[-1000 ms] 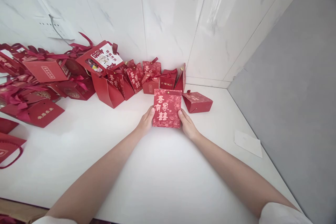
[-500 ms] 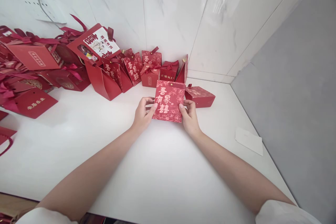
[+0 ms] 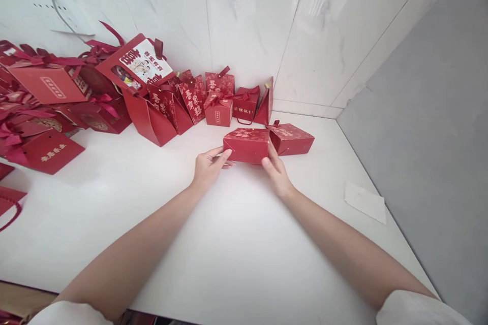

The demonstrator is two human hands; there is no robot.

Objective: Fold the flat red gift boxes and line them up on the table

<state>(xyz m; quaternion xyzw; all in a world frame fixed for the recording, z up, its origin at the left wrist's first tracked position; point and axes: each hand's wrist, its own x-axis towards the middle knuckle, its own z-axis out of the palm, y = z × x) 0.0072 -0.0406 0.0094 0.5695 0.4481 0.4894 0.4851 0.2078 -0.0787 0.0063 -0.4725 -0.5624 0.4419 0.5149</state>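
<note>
Between both hands is a red gift box (image 3: pixel 246 148), tipped back so its plain bottom faces me and its printed side slants away. My left hand (image 3: pixel 211 165) grips its left end, thumb in front and fingers behind. At the right end, my right hand (image 3: pixel 277 170) has its thumb near the lower corner and its fingers along the side, partly hidden. A second red gift box (image 3: pixel 292 139) lies on its side just right of the held one. Behind stand a small box with a ribbon bow (image 3: pixel 219 110) and a dark red box with a cord handle (image 3: pixel 246 104).
Several red gift boxes (image 3: pixel 160 122) line the wall, with a larger pile (image 3: pixel 49 81) at the left. A white paper card (image 3: pixel 365 203) lies on the white table (image 3: pixel 236 244) near its right edge. A cable (image 3: pixel 61 15) hangs from the wall socket.
The held box has tilted back: its printed front faced me before, and now its bottom does. Both hands have turned with it and stayed at its sides.
</note>
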